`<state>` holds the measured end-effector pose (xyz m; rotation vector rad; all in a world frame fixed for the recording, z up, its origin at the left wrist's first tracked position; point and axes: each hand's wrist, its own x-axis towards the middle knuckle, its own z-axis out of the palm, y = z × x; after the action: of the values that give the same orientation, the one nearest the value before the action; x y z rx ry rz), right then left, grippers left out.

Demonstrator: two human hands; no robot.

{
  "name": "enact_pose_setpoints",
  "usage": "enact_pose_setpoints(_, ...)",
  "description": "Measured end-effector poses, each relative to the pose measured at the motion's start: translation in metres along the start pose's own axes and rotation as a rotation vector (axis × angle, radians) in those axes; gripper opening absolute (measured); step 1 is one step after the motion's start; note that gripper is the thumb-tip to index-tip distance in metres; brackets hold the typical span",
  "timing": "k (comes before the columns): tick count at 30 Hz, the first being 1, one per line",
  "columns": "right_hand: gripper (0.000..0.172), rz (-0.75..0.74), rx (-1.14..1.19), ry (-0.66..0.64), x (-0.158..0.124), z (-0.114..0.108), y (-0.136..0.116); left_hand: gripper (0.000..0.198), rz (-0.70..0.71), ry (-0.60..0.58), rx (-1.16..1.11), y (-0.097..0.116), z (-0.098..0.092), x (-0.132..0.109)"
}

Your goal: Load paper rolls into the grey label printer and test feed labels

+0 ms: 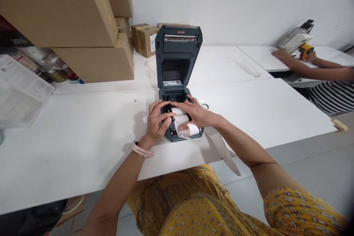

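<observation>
A dark grey label printer stands on the white table with its lid raised upright. Inside lies a roll of white label paper, its loose end curling over the printer's front. My left hand, a pink band at its wrist, rests along the printer's left side; its fingers are apart and reach to the roll's left end. From the right, my right hand spans the roll, fingers across the top and thumb on the paper. Parts of the roll and its holders are hidden under my fingers.
Cardboard boxes are stacked at the back left, beside a small taped box. A strip of backing paper hangs over the front table edge. At the far right, a co-worker's hands hold a yellow handheld device.
</observation>
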<state>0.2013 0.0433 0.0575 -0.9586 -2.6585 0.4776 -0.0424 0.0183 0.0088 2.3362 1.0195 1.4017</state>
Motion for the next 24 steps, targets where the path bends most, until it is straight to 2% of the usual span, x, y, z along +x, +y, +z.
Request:
enact_pose_setpoints(4, 0.098, -0.003, 0.016, -0.01, 0.0, -0.001, -0.003, 0.043, 0.014, 0.023, -0.018, 0.0, 0.002, -0.001)
enact_pose_setpoints(7, 0.087, -0.029, 0.101, 0.029, -0.002, -0.021, -0.012, 0.047, -0.024, 0.064, -0.011, -0.001, 0.004, -0.003)
enact_pose_setpoints(9, 0.069, -0.006, 0.166, 0.222, 0.003, -0.047, -0.018, 0.05, -0.078, 0.132, -0.001, -0.005, 0.005, -0.004)
enact_pose_setpoints(11, 0.054, 0.055, 0.168, 0.578, 0.02, -0.08, -0.018, 0.052, -0.154, 0.225, 0.001, -0.009, 0.006, -0.005)
enact_pose_setpoints(13, 0.05, 0.096, 0.123, 0.9, 0.048, -0.114, -0.01, 0.05, -0.263, 0.312, -0.033, -0.015, 0.006, -0.005)
enact_pose_setpoints(14, 0.05, 0.096, 0.123, 0.952, 0.066, -0.129, -0.003, 0.048, -0.336, 0.345, -0.074, -0.018, 0.007, -0.005)
enact_pose_setpoints(16, 0.055, 0.111, 0.24, 0.94, 0.099, -0.153, 0.015, 0.045, -0.513, 0.393, -0.185, -0.023, 0.006, -0.003)
enact_pose_setpoints(18, 0.062, 0.233, 0.399, 0.769, 0.121, -0.167, 0.028, 0.044, -0.646, 0.432, -0.256, -0.026, 0.004, -0.001)
enact_pose_setpoints(19, 0.067, 0.267, 0.442, 0.696, 0.126, -0.17, 0.031, 0.045, -0.652, 0.45, -0.247, -0.025, 0.002, 0.0)
enact_pose_setpoints(21, 0.074, 0.254, 0.433, 0.626, 0.122, -0.168, 0.027, 0.045, -0.507, 0.47, -0.143, -0.019, -0.004, 0.002)
enact_pose_setpoints(22, 0.074, 0.213, 0.399, 0.63, 0.113, -0.164, 0.02, 0.046, -0.372, 0.455, -0.077, -0.012, -0.006, 0.002)
enact_pose_setpoints(24, 0.072, 0.12, 0.314, 0.668, 0.087, -0.151, 0.001, 0.047, -0.07, 0.346, -0.006, 0.008, -0.01, 0.001)
